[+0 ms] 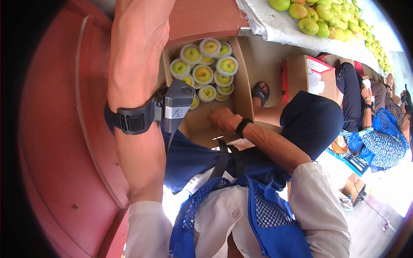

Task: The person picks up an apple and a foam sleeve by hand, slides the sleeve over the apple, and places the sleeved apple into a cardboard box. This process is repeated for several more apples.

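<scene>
Between my knees stands an open cardboard box [244, 81] holding several yellow-green apples [203, 75], each in a white foam net sleeve and grouped toward the far end. My right hand [223, 119] is down inside the near part of the box, just short of the closest apples. Its fingers are curled together, and whatever they may hold is hidden. My left arm [137, 86], with a strapped-on black device [177, 103], reaches past the left side of the box and out through the top edge. My left hand itself is outside the picture.
A red wooden panel [56, 120] rises close on the left. At upper right, loose apples [308, 26] lie on a white cloth [279, 32]. Another cardboard box [297, 77] stands beyond my sandalled foot [260, 92]. Further right sits a person in blue-patterned clothing [383, 146].
</scene>
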### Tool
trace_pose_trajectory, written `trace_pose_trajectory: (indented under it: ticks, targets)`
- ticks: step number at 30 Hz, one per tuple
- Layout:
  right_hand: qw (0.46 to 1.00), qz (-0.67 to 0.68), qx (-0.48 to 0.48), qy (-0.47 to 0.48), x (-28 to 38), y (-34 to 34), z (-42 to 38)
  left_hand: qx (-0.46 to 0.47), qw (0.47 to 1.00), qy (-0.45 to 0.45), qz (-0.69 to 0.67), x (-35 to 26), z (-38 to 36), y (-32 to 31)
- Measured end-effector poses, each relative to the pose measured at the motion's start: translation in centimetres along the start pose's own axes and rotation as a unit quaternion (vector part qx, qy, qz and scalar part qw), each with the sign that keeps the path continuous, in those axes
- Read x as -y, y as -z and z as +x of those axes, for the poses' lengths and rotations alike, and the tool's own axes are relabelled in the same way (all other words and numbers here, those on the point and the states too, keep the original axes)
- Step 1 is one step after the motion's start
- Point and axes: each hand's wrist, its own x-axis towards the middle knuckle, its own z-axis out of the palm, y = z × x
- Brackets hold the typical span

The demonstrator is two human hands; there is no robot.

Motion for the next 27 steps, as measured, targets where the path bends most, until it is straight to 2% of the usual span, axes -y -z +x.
trace_pose_trajectory:
  ticks: [3,7,9,12,14,16,18,21,23,24,27]
  targets:
    - [1.0,-0.003,-0.013,0.013,-0.8,-1.2,0.7,-0.006,1.0,-0.003,-0.009,0.1,0.0,0.0]
    - [0.999,0.005,-0.048,-0.005,-1.4,-3.7,1.4,0.031,0.998,-0.013,-0.054,0.4,0.2,0.7]
    - [0.997,-0.072,0.017,0.017,-0.6,-3.2,1.7,0.034,0.998,-0.016,-0.057,0.3,0.2,0.4]
    - [0.996,-0.082,0.018,0.022,0.5,-3.1,3.0,0.033,0.997,-0.003,-0.063,-0.2,0.3,-0.2]
    - [0.994,-0.1,0.022,0.035,0.6,-3.3,3.4,-0.028,1.0,0.007,-0.003,-0.8,-0.1,-1.0]
    - [0.992,-0.117,0.025,0.048,0.6,-4.3,4.2,-0.03,0.999,0.015,0.012,-1.3,-0.2,-1.0]
    - [0.996,-0.082,0.003,-0.038,-0.2,-7.1,6.0,-0.034,0.999,0.025,0.027,-1.1,0.0,-0.7]
    - [0.997,-0.063,-0.011,-0.051,-1.7,-9.5,7.9,-0.002,1.0,0.008,-0.02,-0.9,0.0,-0.6]
    - [0.997,-0.045,-0.039,-0.056,-2.3,-9.8,7.5,-0.084,0.994,0.062,0.017,-1.8,0.0,-1.9]
    - [0.996,-0.026,-0.065,-0.061,-2.4,-9.7,7.2,-0.083,0.995,0.061,0.016,-1.8,0.0,-1.8]
    - [0.996,-0.012,-0.052,-0.071,-2.9,-9.1,7.0,-0.05,0.997,0.059,-0.017,-1.2,0.3,-0.8]
